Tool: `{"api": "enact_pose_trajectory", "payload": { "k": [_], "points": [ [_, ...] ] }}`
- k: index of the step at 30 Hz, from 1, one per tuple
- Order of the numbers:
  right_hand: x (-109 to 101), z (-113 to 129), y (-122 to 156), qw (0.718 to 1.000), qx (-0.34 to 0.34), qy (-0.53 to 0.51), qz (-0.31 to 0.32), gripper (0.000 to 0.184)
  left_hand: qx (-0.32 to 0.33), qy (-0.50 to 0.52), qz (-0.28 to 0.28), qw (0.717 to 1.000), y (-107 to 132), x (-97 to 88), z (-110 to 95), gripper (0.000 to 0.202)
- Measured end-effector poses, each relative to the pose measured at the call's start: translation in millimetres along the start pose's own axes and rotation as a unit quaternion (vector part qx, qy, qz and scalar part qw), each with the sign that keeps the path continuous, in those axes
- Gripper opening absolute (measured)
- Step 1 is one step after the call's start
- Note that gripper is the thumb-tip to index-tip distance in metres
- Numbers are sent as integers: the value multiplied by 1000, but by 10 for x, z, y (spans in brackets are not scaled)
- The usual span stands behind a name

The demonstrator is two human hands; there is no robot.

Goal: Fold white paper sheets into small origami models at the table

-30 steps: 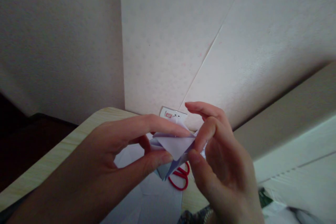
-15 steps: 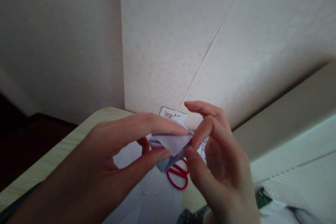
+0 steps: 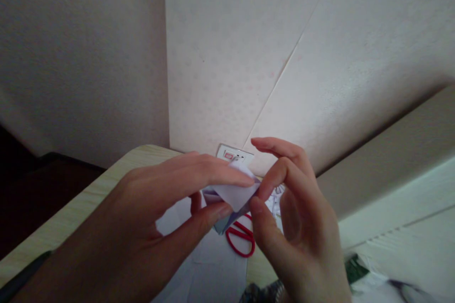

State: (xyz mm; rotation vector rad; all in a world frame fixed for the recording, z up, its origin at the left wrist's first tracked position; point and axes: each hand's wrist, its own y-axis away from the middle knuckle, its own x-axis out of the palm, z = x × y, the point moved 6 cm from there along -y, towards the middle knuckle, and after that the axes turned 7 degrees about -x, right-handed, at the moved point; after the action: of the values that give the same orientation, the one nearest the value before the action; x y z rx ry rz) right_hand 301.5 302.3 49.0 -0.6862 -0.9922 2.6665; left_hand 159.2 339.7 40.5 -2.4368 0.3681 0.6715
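Observation:
Between my hands, above the table, is a small piece of folded paper (image 3: 234,196), white and pale blue-violet, with a triangular flap facing me. My left hand (image 3: 159,203) holds it from the left, thumb along the lower edge and index finger across the top. At the paper's right corner, my right hand (image 3: 298,213) pinches with thumb and index finger, the other fingers curled loosely above. Red-handled scissors (image 3: 241,241) lie just below and behind the paper; their blades are hidden. White paper sheets (image 3: 209,270) lie beneath my hands.
The pale wooden table (image 3: 142,161) meets the wall at a corner. A wall socket (image 3: 231,152) sits low on the wall behind my hands. Crumpled-looking white paper (image 3: 276,199) shows partly behind my right hand. A green item (image 3: 356,267) is at lower right.
My left index finger has slid slightly left along the paper's top edge, and more of the white part behind it shows. My right hand keeps its pinch, almost unmoved.

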Motion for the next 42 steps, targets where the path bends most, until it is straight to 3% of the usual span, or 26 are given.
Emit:
{"api": "enact_pose_trajectory", "payload": {
  "k": [23, 30, 33, 42],
  "points": [
    [-22, 22, -6, 999, -10, 23, -21, 12, -5, -20, -9, 1000, 6, 30, -6, 30],
    [-116, -8, 6, 1000, -27, -6, -13, 5, -36, 59, -22, 997, 17, 6, 8, 31],
    [-161, -72, 14, 999, -17, -33, -12, 10, -34, 97, -29, 994, 0, -40, 8, 29],
    [-39, -148, 14, 986, 38, -165, -10, 16, -48, 111, 2, 993, 5, -2, -14, 27]
  ]
}}
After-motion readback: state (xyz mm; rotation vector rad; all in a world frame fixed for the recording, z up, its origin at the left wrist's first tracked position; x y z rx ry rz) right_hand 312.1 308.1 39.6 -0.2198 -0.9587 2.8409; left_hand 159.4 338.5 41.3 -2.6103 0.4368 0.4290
